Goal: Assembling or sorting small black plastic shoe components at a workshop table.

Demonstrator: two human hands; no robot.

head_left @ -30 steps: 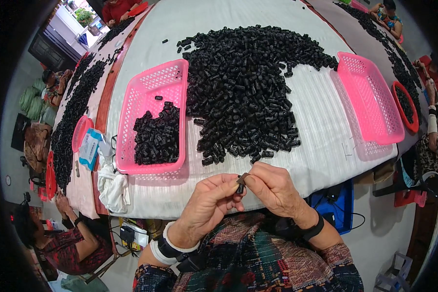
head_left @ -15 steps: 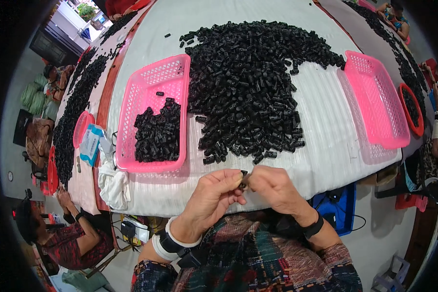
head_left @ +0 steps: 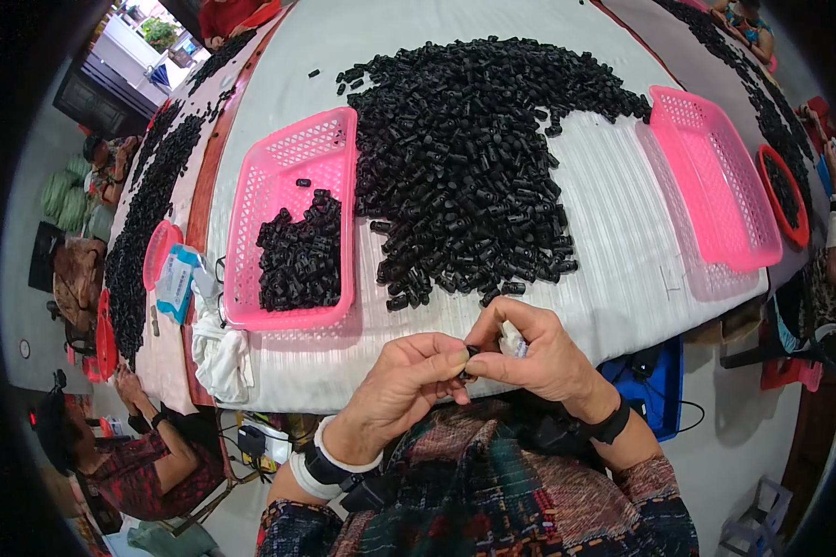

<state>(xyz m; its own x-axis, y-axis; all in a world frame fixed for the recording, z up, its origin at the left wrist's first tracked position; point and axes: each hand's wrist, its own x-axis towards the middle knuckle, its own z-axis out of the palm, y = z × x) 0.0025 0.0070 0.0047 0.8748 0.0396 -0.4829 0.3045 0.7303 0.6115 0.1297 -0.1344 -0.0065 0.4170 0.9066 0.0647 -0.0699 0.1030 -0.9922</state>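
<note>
No words or numbers can be read. A blue-and-white packet (head_left: 175,286) toward the left of the desk (head_left: 279,371) bears print too small to make out. Thin dark strokes (head_left: 671,284) show near the desk's right edge, meaning unclear. The wall clock (head_left: 25,349) is too small to read.

My white surface (head_left: 613,195), black pieces (head_left: 464,158) heaped mid-surface, pink basket (head_left: 277,197) near left edge, second basket (head_left: 715,200) near right.
</note>
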